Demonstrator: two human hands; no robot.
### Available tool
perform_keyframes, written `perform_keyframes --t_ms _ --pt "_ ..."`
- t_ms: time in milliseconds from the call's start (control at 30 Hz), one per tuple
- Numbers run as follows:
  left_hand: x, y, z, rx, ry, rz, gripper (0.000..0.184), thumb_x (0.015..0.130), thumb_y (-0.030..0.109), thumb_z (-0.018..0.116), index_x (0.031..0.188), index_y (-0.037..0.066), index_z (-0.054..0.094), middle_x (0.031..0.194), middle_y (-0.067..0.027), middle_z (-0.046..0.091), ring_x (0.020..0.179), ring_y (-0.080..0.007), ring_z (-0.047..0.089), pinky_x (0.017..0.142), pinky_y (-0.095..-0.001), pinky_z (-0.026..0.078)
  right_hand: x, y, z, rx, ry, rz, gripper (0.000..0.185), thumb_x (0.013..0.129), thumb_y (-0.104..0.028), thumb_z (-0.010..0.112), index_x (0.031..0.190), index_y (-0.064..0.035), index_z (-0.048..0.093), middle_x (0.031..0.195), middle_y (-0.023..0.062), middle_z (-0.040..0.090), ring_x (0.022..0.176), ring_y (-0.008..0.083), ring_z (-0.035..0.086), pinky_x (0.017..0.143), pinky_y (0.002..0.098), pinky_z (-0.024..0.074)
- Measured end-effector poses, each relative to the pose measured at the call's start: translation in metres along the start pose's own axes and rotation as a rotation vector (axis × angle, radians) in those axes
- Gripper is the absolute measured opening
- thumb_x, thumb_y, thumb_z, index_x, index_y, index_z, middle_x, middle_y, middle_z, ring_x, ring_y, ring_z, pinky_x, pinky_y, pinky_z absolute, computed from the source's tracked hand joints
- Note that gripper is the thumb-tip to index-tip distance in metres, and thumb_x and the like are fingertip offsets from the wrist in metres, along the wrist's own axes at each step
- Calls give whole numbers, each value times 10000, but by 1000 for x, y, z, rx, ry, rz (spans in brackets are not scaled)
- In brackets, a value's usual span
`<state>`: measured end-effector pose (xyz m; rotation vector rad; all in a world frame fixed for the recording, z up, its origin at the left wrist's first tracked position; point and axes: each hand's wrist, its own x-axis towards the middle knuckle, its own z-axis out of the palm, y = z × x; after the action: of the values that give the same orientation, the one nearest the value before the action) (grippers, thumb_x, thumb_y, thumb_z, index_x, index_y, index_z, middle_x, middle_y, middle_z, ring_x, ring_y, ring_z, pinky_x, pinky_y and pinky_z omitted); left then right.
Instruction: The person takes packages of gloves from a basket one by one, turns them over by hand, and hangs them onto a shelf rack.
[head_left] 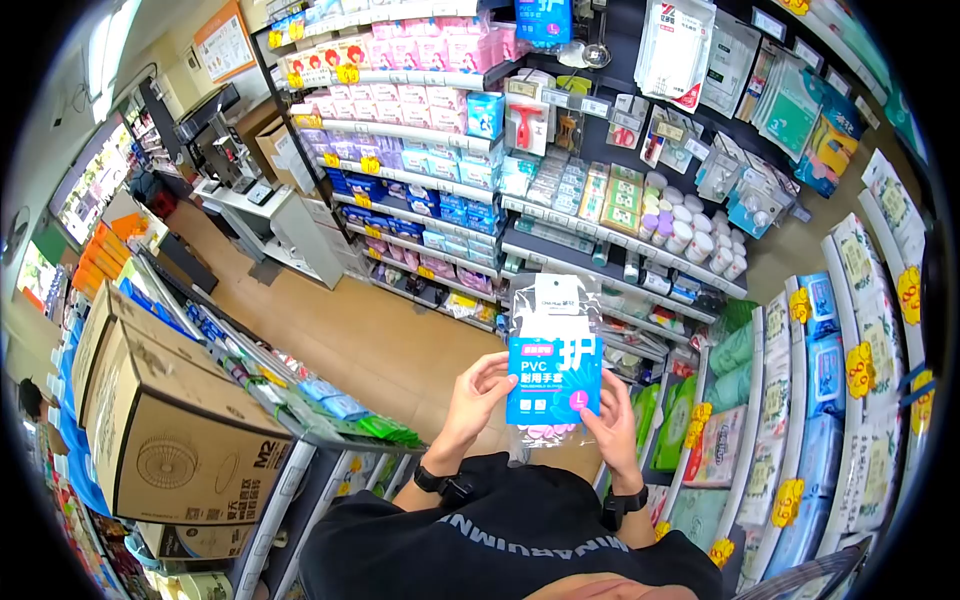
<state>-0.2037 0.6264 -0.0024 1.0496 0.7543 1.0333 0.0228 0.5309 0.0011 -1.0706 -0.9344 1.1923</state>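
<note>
A clear plastic packet of PVC gloves [553,380] with a blue label and a white hang tab is held upright in front of my chest. My left hand [477,395] pinches its left edge, thumb on the front. On the right edge, my right hand [610,425] grips it with the thumb by the pink L mark. Something pink shows through the bottom of the packet. Both wrists wear black bands.
Stocked shelves [415,135] stand ahead, with hanging goods at the upper right. Cardboard boxes [180,430] sit on a shelf at the left. More shelves with wipes [825,375] rise close on the right. A counter [275,225] stands beyond the aisle floor [340,340].
</note>
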Motion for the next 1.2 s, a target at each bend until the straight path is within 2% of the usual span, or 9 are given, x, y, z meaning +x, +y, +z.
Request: perform_keyframes --t_ms 333,500,633,767,867,1000,1067,1133,1200 --pt "69 -7 20 23 6 -2 427 940 28 682 1343 -29 554 1208 -113 655 1057 -127 646 936 -270 521 60 6 -31 -73 41 -61 697 921 62 624 1520 -9 275 1299 159 586 1165 187 600 1007 321 480" --pt "88 6 19 -1 -30 1 595 907 -20 704 1450 -14 462 1257 -115 629 1090 -152 639 937 -290 532 95 2 -28 -43 29 -93 697 924 67 620 1522 -6 269 1304 159 583 1162 185 600 1004 316 478" --pt "119 19 15 -2 -54 52 676 895 -41 708 1497 -4 402 1309 -120 593 1114 -163 631 930 -295 539 134 -9 -26 -83 -11 -145 653 933 64 611 1505 15 298 1350 168 549 1221 194 563 1027 324 461" --pt "171 41 6 8 -92 161 703 884 -64 704 1508 -7 385 1334 -118 569 1119 -163 617 906 -291 552 187 -29 -17 -179 -47 -240 576 945 61 595 1467 51 353 1394 177 509 1277 207 522 1051 337 443" --pt "215 77 4 83 -76 242 709 874 -76 705 1504 -18 386 1310 -117 577 1121 -168 610 890 -286 561 235 -54 -6 -217 -50 -322 539 961 39 597 1455 54 383 1398 171 516 1255 197 543 1039 319 443" --pt "285 118 -8 62 -113 397 699 870 -92 700 1494 -38 390 1382 -126 511 1130 -162 599 904 -296 574 304 -93 16 -309 -45 -472 542 964 36 594 1465 50 387 1361 172 552 1226 184 561 1014 308 459" --pt "323 145 -13 49 -137 456 692 868 -74 712 1491 -4 420 1392 -106 509 1138 -168 596 909 -303 567 342 -114 27 -371 -47 -564 550 964 40 588 1475 51 384 1309 176 592 1194 184 583 986 301 479" --pt "361 169 -15 106 -135 555 674 868 -59 714 1483 40 457 1415 -101 504 1138 -174 600 912 -307 561 383 -133 36 -367 -47 -632 544 965 42 584 1472 53 388 1336 177 570 1205 187 577 993 305 482" --pt "394 191 -12 104 -121 642 660 869 -52 709 1475 29 462 1320 -92 533 1127 -178 611 913 -304 570 420 -151 45 -386 -37 -697 540 968 45 580 1472 57 386 1355 176 554 1210 188 575 1002 308 481"
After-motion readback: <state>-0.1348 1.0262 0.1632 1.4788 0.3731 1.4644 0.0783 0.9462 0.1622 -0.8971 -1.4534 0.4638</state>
